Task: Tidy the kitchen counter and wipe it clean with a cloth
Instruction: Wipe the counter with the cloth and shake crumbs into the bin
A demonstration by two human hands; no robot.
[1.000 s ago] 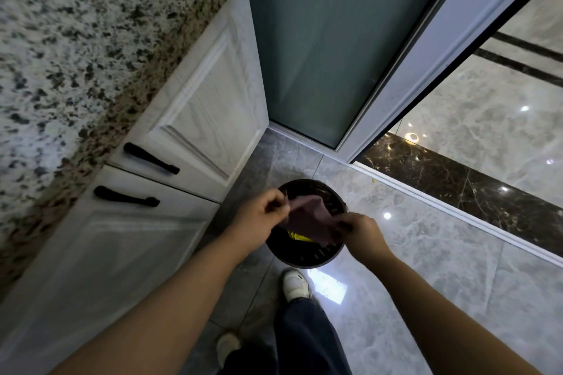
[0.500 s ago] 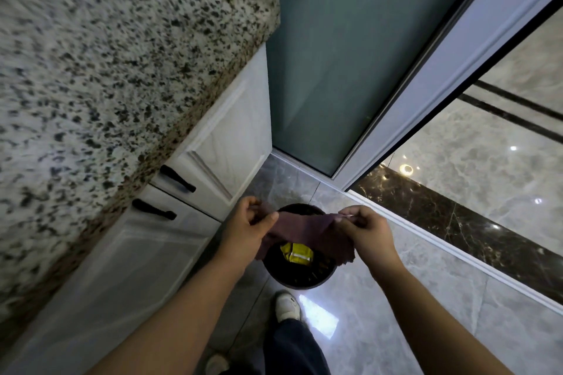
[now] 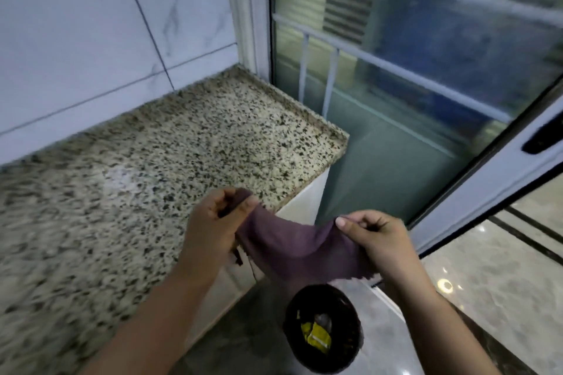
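**Cloth stretched between both hands at the counter's edge**

The left hand (image 3: pixel 213 222) and right hand (image 3: pixel 376 237) each pinch an end of the purple cloth (image 3: pixel 292 248), which sags between them. Half a second ago it hung lower, over the bin; now it is level with the speckled counter (image 3: pixel 152 155), the left end over the front edge. Motion blurs the counter's near part. The black bin (image 3: pixel 323 329) below holds a yellow wrapper (image 3: pixel 315 336); its other contents are unclear.

A round dark waste bin (image 3: pixel 323 329) stands on the grey tiled floor (image 3: pixel 502 289) and holds a yellow wrapper (image 3: pixel 316 336), near a glass sliding door (image 3: pixel 411 100).
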